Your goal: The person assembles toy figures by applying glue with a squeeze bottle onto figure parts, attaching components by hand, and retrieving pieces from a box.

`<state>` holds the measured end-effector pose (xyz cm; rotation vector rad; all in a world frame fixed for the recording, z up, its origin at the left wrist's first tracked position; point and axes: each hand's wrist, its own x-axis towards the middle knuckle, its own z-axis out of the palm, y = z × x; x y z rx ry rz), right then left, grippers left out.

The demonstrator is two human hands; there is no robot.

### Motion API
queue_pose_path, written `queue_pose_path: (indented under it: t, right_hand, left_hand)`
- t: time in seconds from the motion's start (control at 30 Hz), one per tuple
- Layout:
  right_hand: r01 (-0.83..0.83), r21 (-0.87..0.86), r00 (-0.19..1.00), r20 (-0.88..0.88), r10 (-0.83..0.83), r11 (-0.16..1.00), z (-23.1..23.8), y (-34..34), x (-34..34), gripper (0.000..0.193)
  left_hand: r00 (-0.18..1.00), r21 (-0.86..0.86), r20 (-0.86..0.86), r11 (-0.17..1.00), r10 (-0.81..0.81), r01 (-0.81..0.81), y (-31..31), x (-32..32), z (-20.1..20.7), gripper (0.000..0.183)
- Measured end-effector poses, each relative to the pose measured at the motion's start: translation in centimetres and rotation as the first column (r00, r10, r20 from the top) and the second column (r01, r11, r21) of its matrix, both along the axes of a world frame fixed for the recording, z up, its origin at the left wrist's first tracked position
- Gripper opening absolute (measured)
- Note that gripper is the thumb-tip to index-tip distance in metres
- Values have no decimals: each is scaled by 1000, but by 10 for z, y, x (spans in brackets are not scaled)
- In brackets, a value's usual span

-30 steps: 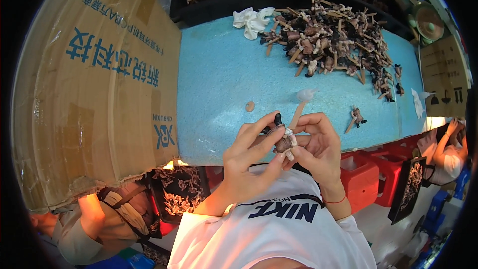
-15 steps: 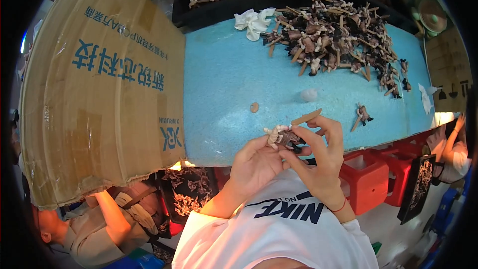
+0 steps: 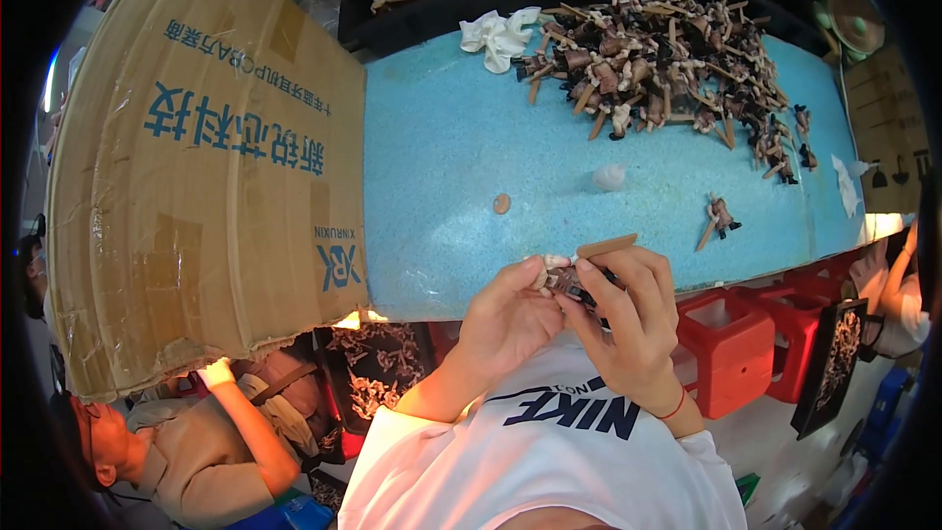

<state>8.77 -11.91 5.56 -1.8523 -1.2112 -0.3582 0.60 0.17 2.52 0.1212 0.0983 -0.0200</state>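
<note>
Both my hands are closed on a small toy figurine (image 3: pixel 564 282) with pale limbs, a brownish body and dark legs, held just off the table's near edge. My left hand (image 3: pixel 505 322) pinches its pale end between thumb and fingers. On its dark end are the thumb and fingers of my right hand (image 3: pixel 631 319). A flat tan wooden-looking strip (image 3: pixel 608 246) sticks out above the right fingers; whether it is attached to the figurine is hidden. Beyond lie a small tan disc (image 3: pixel 501 204) and a whitish translucent lump (image 3: pixel 609 178).
A large pile of similar figurines (image 3: pixel 648 69) covers the back of the blue table (image 3: pixel 432 167), beside a crumpled white tissue (image 3: pixel 498 39). One figurine (image 3: pixel 720 219) lies apart at right. A cardboard box (image 3: pixel 206 186) walls the left. Red stools (image 3: pixel 728 353) stand right; a co-worker (image 3: pixel 206 451) sits left.
The figurine has turned slightly in my fingers, and my left thumb now covers more of its pale end. My right fingers have curled in closer. At left, the co-worker's arm has lifted toward the box.
</note>
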Motion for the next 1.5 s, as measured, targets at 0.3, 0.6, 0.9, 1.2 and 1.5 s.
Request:
queue_pose_path:
  t: [0.3, 0.6, 0.9, 1.2, 1.5]
  right_hand:
    - [-12, 23, 1000, -16, 12, 1000, 0, -2, -3, 39]
    - [-54, 64, 998, 35, 52, 997, -1, -4, -1, 37]
    - [-97, 282, 862, -455, 222, 955, -8, -21, -3, 43]
    - [-148, 401, 461, -781, 421, 904, 9, -18, 1, 54]
    - [-205, 465, 361, -782, 508, 861, 4, -18, 8, 43]
  left_hand:
    - [996, -10, 85, 999, 37, -36, -1, -1, 0, 34]
    - [993, 216, 104, 974, 50, -72, -3, -4, 2, 44]
    - [988, 748, 50, 649, 149, -136, -2, -6, 16, 52]
    - [907, 925, 373, -157, 194, -346, 3, -3, 21, 52]
    - [901, 849, 395, -444, 179, -285, -2, -3, 33, 51]
